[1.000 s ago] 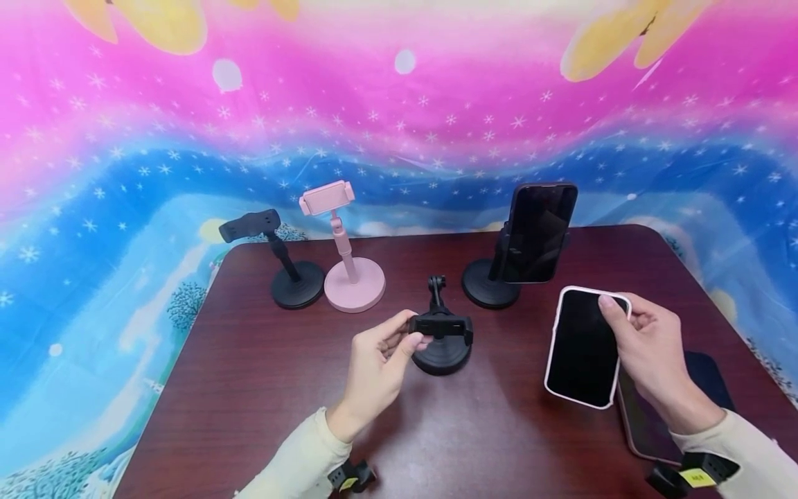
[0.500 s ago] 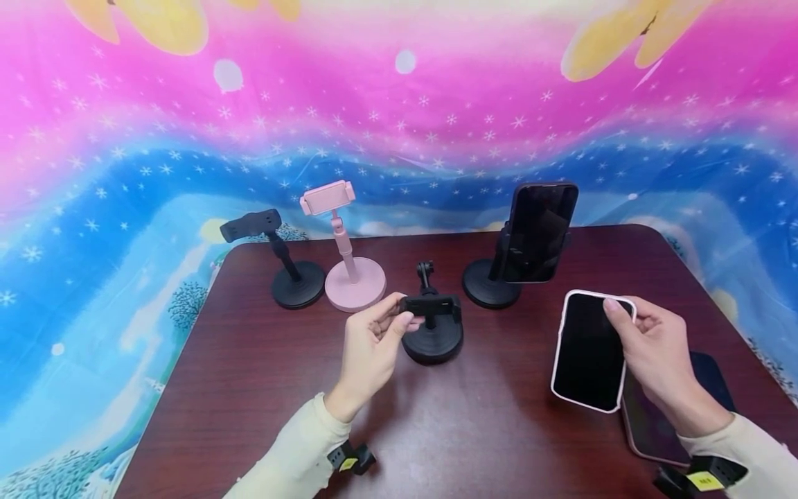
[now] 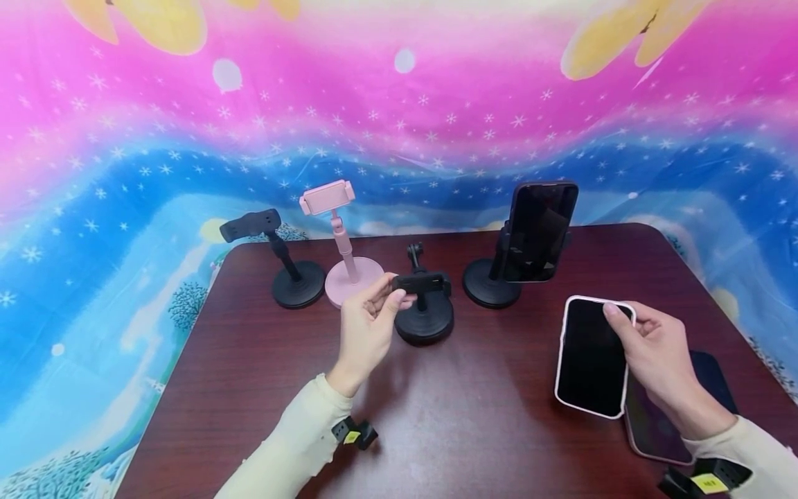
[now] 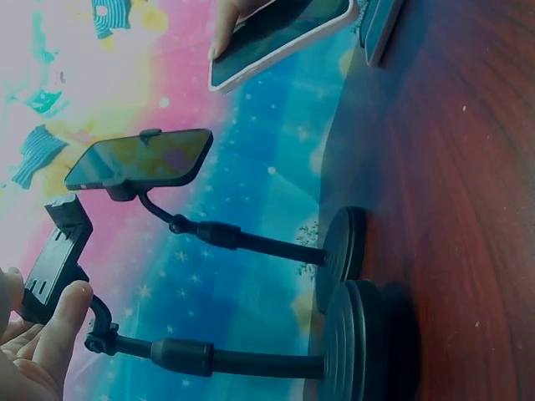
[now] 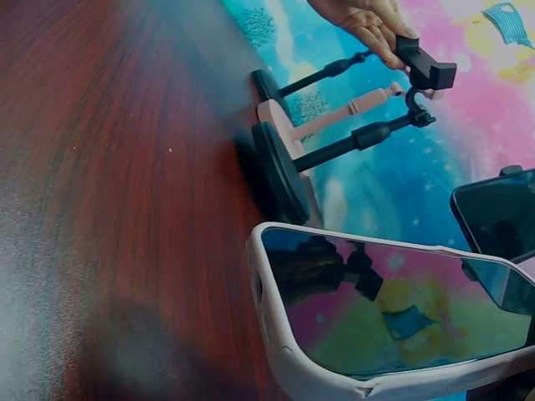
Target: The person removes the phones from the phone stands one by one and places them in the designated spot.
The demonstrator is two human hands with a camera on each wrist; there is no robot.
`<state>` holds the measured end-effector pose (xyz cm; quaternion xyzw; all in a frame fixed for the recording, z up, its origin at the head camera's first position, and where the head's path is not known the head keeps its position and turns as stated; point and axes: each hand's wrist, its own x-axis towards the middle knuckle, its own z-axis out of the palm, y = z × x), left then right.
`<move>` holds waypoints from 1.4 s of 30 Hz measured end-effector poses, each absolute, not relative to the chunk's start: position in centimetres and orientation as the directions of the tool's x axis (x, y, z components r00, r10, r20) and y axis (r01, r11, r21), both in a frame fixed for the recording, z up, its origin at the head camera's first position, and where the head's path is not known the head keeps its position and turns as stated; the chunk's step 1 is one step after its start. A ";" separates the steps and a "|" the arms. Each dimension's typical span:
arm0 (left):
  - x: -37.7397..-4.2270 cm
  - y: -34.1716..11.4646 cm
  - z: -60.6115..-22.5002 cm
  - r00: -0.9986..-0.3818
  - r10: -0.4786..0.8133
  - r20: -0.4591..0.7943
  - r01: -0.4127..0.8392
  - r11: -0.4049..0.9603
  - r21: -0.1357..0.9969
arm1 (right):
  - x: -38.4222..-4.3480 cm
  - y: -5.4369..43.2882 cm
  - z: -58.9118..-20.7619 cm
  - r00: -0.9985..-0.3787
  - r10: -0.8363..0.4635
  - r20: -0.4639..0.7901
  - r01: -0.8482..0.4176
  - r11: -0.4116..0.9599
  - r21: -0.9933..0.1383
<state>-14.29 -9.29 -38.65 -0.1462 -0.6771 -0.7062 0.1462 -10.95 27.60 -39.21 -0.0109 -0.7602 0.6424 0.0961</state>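
My left hand [image 3: 368,326] pinches the left end of the clamp on a black phone stand [image 3: 425,322] near the middle of the table. That clamp holds no phone; in the left wrist view the thumb and fingers sit at one end of the black clamp [image 4: 57,263]. My right hand [image 3: 661,353] grips a smartphone [image 3: 592,360] in a white case by its upper right edge, thumb on the dark screen. The phone is upright, screen facing me, over the right side of the table. Reflections cover its screen [image 5: 393,309] in the right wrist view.
A black phone stand [image 3: 298,284] and a pink one [image 3: 327,199] stand at the back left. Another black stand [image 3: 491,284] at the back right holds a dark phone [image 3: 541,232]. More phones [image 3: 654,426] lie under my right forearm. A printed cloth [image 3: 399,138] hangs behind.
My left hand has moved the black phone stand back and to the left, closer to the pink one. The right hand and white-cased phone have shifted slightly right and toward me.
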 end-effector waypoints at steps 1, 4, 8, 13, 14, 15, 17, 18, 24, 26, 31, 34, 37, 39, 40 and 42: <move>-14.5 -9.3 -38.6 -0.915 -0.010 0.404 0.404 -0.037 0.914 | -10.9 27.6 -39.3 -0.983 0.132 0.129 -0.107 0.161 -0.981; -15.1 -9.3 -38.5 -0.915 -0.011 0.403 0.403 -0.040 0.914 | -10.9 27.8 -39.5 -0.987 0.110 0.120 -0.103 0.145 -0.984; -15.9 -9.2 -38.5 -0.918 -0.018 0.397 0.398 -0.056 0.916 | -10.9 28.0 -39.9 -0.992 0.076 0.096 -0.083 0.158 -0.984; -16.9 -9.2 -38.5 -0.918 -0.027 0.397 0.398 -0.062 0.915 | -10.9 28.2 -40.2 -0.995 0.063 0.079 -0.066 0.179 -0.982; -17.1 -9.2 -38.6 -0.916 -0.029 0.400 0.401 -0.058 0.914 | -10.9 28.2 -40.2 -0.995 0.066 0.077 -0.063 0.189 -0.980; -17.3 -9.2 -38.6 -0.916 -0.031 0.401 0.402 -0.053 0.914 | -10.9 28.2 -40.2 -0.995 0.067 0.074 -0.060 0.194 -0.979; -17.6 -9.2 -38.7 -0.915 -0.035 0.403 0.404 -0.043 0.914 | -10.9 28.3 -40.3 -0.995 0.071 0.068 -0.053 0.199 -0.979; -17.8 -9.3 -38.8 -0.915 -0.036 0.403 0.404 -0.039 0.914 | -10.9 28.3 -40.4 -0.995 0.072 0.066 -0.050 0.201 -0.978; -18.8 -9.3 -39.2 -0.917 -0.043 0.396 0.397 -0.016 0.918 | -10.9 28.7 -40.6 -0.995 0.078 0.057 -0.038 0.221 -0.975; -19.0 -9.4 -39.3 -0.919 -0.047 0.392 0.393 -0.013 0.919 | -11.0 28.8 -40.7 -0.995 0.082 0.054 -0.033 0.235 -0.971; -19.6 -9.6 -39.5 -0.925 -0.049 0.376 0.377 -0.013 0.926 | -11.1 29.1 -40.9 -0.994 0.089 0.062 -0.030 0.321 -0.947; -19.9 -9.6 -39.5 -0.928 -0.048 0.369 0.370 -0.011 0.929 | -11.3 29.4 -41.1 -0.995 0.079 0.058 -0.025 0.365 -0.931; -20.2 -9.7 -39.5 -0.933 -0.039 0.357 0.358 -0.014 0.934 | -11.4 29.7 -41.2 -0.998 0.055 0.024 -0.001 0.375 -0.927; -20.3 -9.7 -39.5 -0.938 -0.030 0.346 0.347 -0.017 0.938 | -11.5 30.0 -41.3 -0.999 0.037 -0.009 0.022 0.378 -0.925; -20.4 -9.7 -39.5 -0.940 -0.027 0.340 0.341 -0.019 0.940 | -11.5 30.1 -41.4 -0.999 0.032 -0.023 0.034 0.387 -0.921; -20.5 -9.8 -39.5 -0.943 -0.021 0.333 0.333 -0.015 0.943 | -11.6 30.4 -41.5 -0.999 0.021 -0.049 0.053 0.396 -0.917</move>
